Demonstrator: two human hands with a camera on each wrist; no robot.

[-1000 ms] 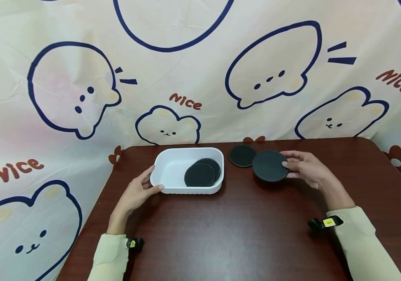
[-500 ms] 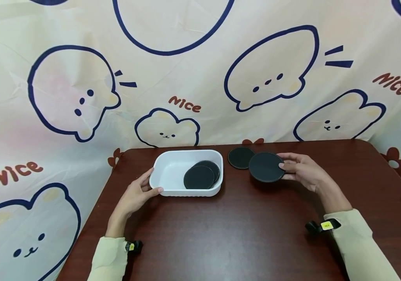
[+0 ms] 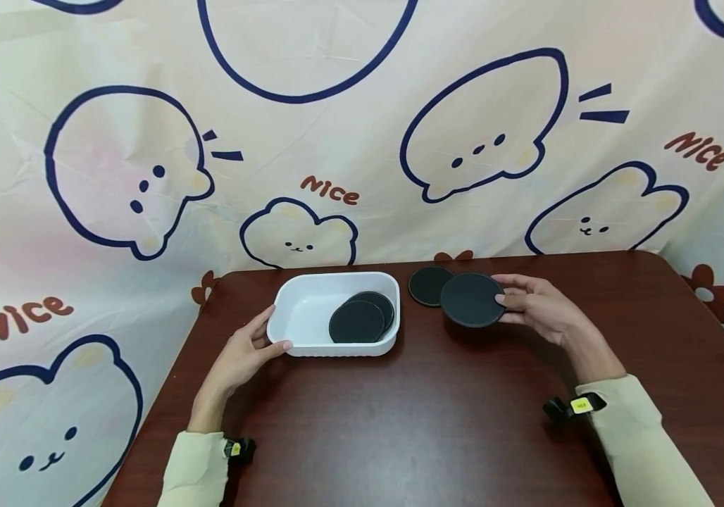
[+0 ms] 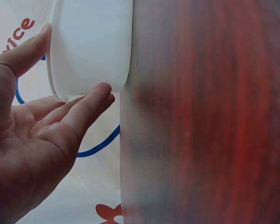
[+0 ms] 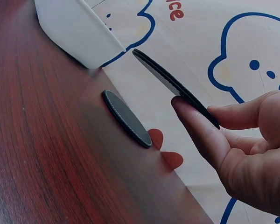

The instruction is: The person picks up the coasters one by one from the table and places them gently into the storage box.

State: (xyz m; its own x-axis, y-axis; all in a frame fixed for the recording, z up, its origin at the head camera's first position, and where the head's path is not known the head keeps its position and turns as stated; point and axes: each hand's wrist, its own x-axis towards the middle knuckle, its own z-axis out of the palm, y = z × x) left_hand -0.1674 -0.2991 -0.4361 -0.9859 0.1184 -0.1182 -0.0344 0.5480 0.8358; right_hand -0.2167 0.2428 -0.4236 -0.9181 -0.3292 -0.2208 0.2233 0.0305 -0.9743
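Movement recorded at the right hand (image 3: 542, 306): over the last 1 s I find the held disc (image 3: 472, 300) carried leftward, so that from the head view it now overlaps the right edge of the loose disc (image 3: 427, 287) lying on the table (image 3: 419, 422). My judgement on the work in hand: the gap between held disc and container has narrowed, but the disc remains to the container's right and outside it. The right hand pinches this disc at its right edge, thumb on top and fingers beneath; the right wrist view confirms it is raised and apart from the loose disc. Its exact tilt I cannot certify.

Container inspected: 1 white container (image 3: 311, 349), upright near the table's far edge. Contents: 2 dark discs, lying toward its right end. The front disc (image 3: 356, 322) overlaps the rear disc (image 3: 384, 303), which I see only in part. I note no change in count over the interval. The left hand (image 3: 241, 359) grips the container's left end, thumb at the near corner, other fingers round the end wall; I find that hold unaltered.
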